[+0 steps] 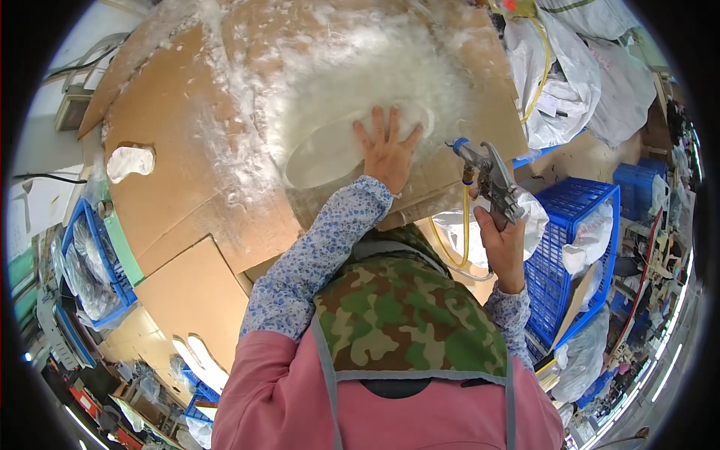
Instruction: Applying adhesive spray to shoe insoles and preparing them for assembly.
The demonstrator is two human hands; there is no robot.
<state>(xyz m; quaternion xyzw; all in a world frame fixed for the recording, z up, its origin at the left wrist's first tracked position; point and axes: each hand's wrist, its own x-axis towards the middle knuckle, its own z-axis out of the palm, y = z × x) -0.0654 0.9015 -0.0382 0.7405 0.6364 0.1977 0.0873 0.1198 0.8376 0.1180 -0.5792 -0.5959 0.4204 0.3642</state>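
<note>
My left hand (386,156) lies flat with fingers spread on a pale, insole-shaped piece (321,159), covering part of its right half. The piece rests on a cardboard sheet (176,214) coated with whitish, fuzzy residue, thickest around and beyond the piece. To the right, my right hand (502,251) is wrapped round a metal spray gun (491,178) with a blue nozzle end. The gun points left and away, held apart from the piece at the cardboard's right edge. A yellow hose (465,229) hangs from it.
Blue plastic crates stand right (574,247) and left (101,262), holding plastic-wrapped things. White plastic bags (555,82) sit beyond the right edge of the cardboard. Two pale insole shapes (201,364) lie at lower left. A white patch (130,163) shows in the cardboard's left side.
</note>
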